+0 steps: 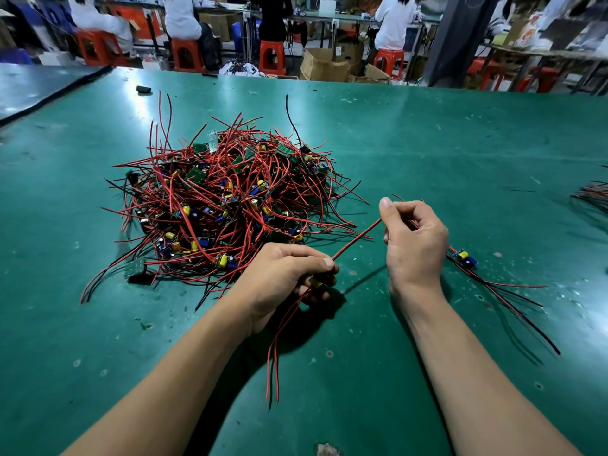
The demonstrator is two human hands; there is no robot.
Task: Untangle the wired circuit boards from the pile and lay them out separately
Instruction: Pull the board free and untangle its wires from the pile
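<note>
Early: one board (464, 258) laid out toward the surface (427, 126) right edge, pile (230, 205) barely dented. Left hand (289, 278) grips a second board (317, 282); right hand (414, 245) pinches its red wire (357, 238).

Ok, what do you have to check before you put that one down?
1. Left hand grips the board: ok.
2. Right hand pinches the red wire: ok.
3. Hanging wires clear of the pile: ok.
4. Laid-out board lies apart from the pile: ok.
5. Bare table for this one: ok.
</note>
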